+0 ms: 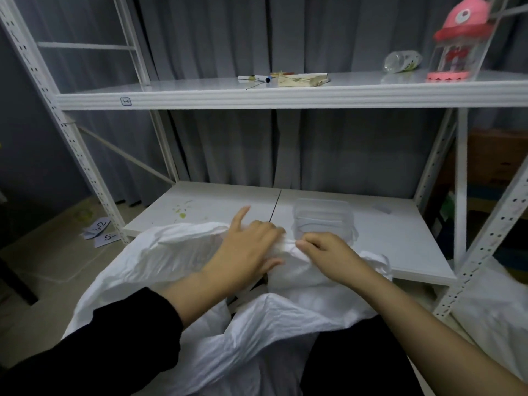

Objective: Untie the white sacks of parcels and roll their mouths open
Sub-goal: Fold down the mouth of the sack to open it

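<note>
A big white sack lies crumpled in front of me, leaning against the low shelf board. Its mouth gapes a little in the middle, dark inside. My left hand grips a bunched fold of the sack's far rim, forefinger sticking out. My right hand pinches the same bunched fabric just to the right, fingers curled. The two hands almost touch. What lies inside the sack is hidden.
A white metal rack stands ahead, with pens, a flat box, a bottle and a pink toy on its upper shelf. A clear plastic tub sits on the low board. Another white sack lies right. Numbered paper slips litter the floor left.
</note>
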